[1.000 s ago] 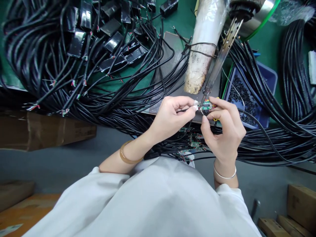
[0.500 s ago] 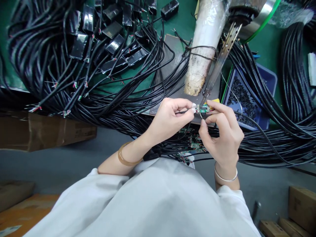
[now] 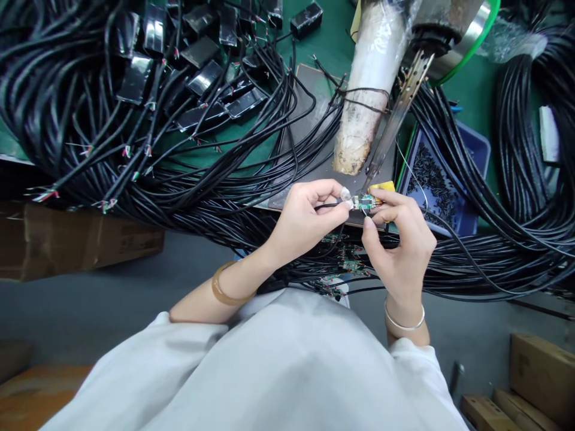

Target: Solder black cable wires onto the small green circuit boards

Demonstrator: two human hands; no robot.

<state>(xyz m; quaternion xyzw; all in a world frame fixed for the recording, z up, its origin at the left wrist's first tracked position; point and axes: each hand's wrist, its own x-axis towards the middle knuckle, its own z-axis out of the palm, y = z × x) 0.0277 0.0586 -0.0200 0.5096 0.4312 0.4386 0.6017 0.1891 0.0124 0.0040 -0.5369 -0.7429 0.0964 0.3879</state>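
Observation:
My left hand (image 3: 309,218) pinches the end of a black cable (image 3: 326,206) at the left edge of a small green circuit board (image 3: 365,202). On the board's right side, my right hand (image 3: 399,233) grips the board, with a thin solder wire between thumb and finger. A yellow piece (image 3: 383,188) shows by my right fingertips. The soldering iron (image 3: 384,140) slants down from a fixed mount, its tip just above the board. Whether the tip touches is too small to tell.
A white plastic-wrapped tube (image 3: 362,102) hangs beside the iron. Black cable bundles (image 3: 215,173) and black-wrapped blocks (image 3: 155,29) lie at the left. A blue bin (image 3: 478,149) of small black pieces stands at the right. More boards (image 3: 353,263) hang below the table edge.
The view has shifted slightly, so most things sit further left. The board now sits a little lower relative to the iron's tip, and more of its face shows. Both hands keep their grips.

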